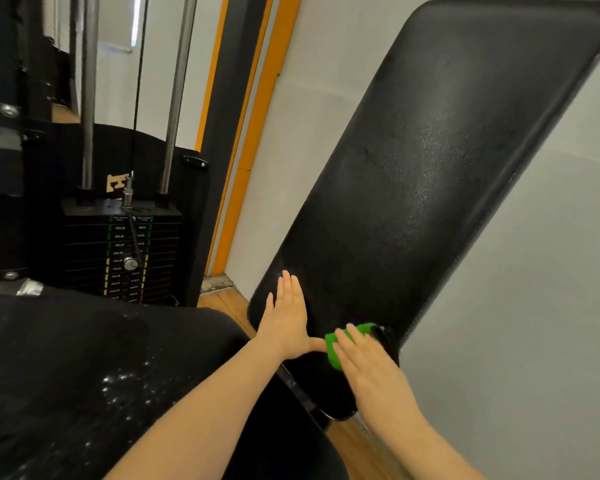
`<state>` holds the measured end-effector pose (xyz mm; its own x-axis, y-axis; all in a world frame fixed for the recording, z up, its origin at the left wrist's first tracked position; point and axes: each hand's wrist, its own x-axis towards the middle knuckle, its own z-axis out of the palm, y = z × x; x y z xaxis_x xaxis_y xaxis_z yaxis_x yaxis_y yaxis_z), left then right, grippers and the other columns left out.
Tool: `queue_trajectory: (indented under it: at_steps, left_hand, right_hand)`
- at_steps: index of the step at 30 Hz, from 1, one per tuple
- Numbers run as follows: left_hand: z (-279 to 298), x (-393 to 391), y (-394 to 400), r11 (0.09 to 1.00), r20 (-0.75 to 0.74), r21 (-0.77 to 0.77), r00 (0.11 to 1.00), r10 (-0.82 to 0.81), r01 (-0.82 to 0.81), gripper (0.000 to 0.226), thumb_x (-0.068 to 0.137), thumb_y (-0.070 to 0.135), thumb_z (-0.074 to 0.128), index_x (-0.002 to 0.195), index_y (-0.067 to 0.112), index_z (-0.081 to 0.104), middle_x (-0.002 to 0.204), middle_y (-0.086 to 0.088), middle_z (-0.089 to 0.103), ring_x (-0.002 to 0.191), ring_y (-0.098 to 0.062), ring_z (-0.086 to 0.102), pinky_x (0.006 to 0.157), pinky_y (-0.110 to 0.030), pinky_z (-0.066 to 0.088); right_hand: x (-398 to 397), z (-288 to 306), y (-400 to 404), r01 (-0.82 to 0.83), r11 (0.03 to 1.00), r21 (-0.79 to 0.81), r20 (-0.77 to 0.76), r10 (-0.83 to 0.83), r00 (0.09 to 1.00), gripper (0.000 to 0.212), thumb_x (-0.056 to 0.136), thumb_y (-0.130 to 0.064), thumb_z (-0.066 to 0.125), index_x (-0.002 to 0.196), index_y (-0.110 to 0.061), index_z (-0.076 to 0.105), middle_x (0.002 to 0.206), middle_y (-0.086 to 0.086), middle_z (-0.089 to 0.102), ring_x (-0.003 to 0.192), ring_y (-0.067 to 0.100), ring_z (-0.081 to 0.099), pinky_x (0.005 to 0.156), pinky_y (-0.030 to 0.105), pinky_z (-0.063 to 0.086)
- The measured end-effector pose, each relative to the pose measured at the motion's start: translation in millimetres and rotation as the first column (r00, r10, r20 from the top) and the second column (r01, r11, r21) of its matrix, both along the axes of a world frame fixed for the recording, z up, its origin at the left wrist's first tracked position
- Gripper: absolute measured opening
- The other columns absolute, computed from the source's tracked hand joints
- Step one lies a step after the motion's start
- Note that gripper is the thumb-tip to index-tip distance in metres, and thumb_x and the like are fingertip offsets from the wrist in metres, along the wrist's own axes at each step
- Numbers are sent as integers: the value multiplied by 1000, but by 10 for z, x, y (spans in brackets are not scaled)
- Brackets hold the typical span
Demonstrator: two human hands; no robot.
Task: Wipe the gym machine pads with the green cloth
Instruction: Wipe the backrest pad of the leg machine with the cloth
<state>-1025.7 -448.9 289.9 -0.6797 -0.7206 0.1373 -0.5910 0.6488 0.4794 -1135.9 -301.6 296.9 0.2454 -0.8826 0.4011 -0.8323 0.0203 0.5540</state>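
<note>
Backrest pad, black, tilted: left hand flat, fingers straight; right hand presses green cloth, fingers extended

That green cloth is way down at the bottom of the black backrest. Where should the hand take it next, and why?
Probably upward. The right hand presses the bunched green cloth against the lowest part of the tall black padded backrest, while the left hand lies flat beside it, steadying. Nearly all of the pad stretches above, speckled with droplets, so a stroke up along it seems the sensible next move.

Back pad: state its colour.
Black, seen in the head view: back pad, wiped with the green cloth.
</note>
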Motion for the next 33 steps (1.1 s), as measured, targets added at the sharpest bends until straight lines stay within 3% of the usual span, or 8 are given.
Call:
queue_trajectory:
  at_steps: [2,7,9,15,23,26,30,33]
  left_hand:
    - [0,-2,-3,1000,-1,-17,1000,2,-2,133,75,68,65,146,-1,-23,156,-19,-27,145,-30,-22,119,-47,0]
    - [-13,-4,-8,1000,20,-13,1000,2,-2,134,74,66,67,146,-1,-24,154,-20,-29,145,-31,-23,118,-48,-1]
    - [-9,-3,-9,1000,23,-9,1000,-1,1,133,75,65,67,146,0,-24,155,-19,-29,144,-31,-23,118,-48,-1]
    - [-22,78,-11,998,33,-54,999,-23,25,130,74,66,67,149,3,-20,158,-16,-24,147,-29,-18,119,-46,1]
    - [175,648,-178,929,455,-208,871,-183,305,106,88,68,46,152,7,-12,160,-10,-19,147,-24,-17,120,-40,-1]
    - [128,913,-129,950,514,-132,839,-179,284,100,90,70,37,153,6,-9,160,-11,-16,148,-23,-15,120,-39,-3]
    - [13,1057,3,982,546,37,820,-174,184,97,92,70,31,153,4,-7,161,-12,-12,148,-23,-11,120,-38,1]
    - [-93,1067,75,978,587,192,788,-184,86,98,91,72,29,153,4,-5,161,-11,-12,148,-25,-11,121,-40,4]
  right_hand:
    - [-19,-48,54,-25,998,63,22,23,999,74,31,-14,91,102,-11,73,109,7,69,102,24,66,84,43,50]
    - [-105,527,-120,2,975,-224,23,4,1000,49,55,3,61,102,-2,70,109,16,68,104,35,63,85,49,50]
    - [-87,581,-98,60,964,-260,78,-41,996,55,52,9,64,106,0,69,113,17,66,108,36,61,89,50,45]
    - [10,-100,230,67,998,-11,114,-65,991,76,37,-2,87,110,-6,68,118,12,65,110,29,61,112,40,26]
    - [29,-76,50,53,998,35,59,-56,997,69,32,-8,91,98,-1,72,106,15,69,101,30,66,85,47,48]
    - [151,-45,-266,39,998,58,78,-43,996,63,38,-9,90,98,0,72,105,16,69,100,31,66,84,46,50]
    - [387,54,-650,80,994,68,60,-84,995,54,69,-12,76,120,-3,60,129,13,56,124,29,50,104,39,36]
    - [330,10,-623,82,995,61,105,-89,991,50,55,-1,79,104,-1,70,113,16,66,108,30,62,91,45,47]
